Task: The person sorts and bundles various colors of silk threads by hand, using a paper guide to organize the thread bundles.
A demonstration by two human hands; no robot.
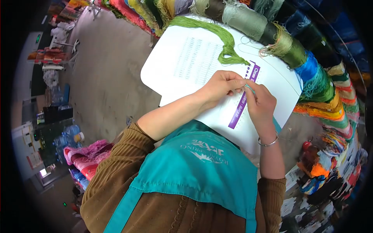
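My left hand (223,87) and my right hand (262,101) meet over a white board, thumbs and fingertips pinched together. Between them shows a short length of teal thread (249,89). Beneath lies the white board (171,66), with rows of small printed marks and a purple label strip (237,112) edged by small holes. A green thread hank (229,42) curves over the board's upper part, its narrow end close to the top of the strip. A teal band (276,125) shows beside my right wrist; what it belongs to is partly hidden.
Large thread bundles (244,19) in many colours line the top and right. Loose coloured yarn (322,167) lies lower right. Pink and red yarn (87,155) and water bottles (70,138) stand at left, beyond the grey floor (105,66).
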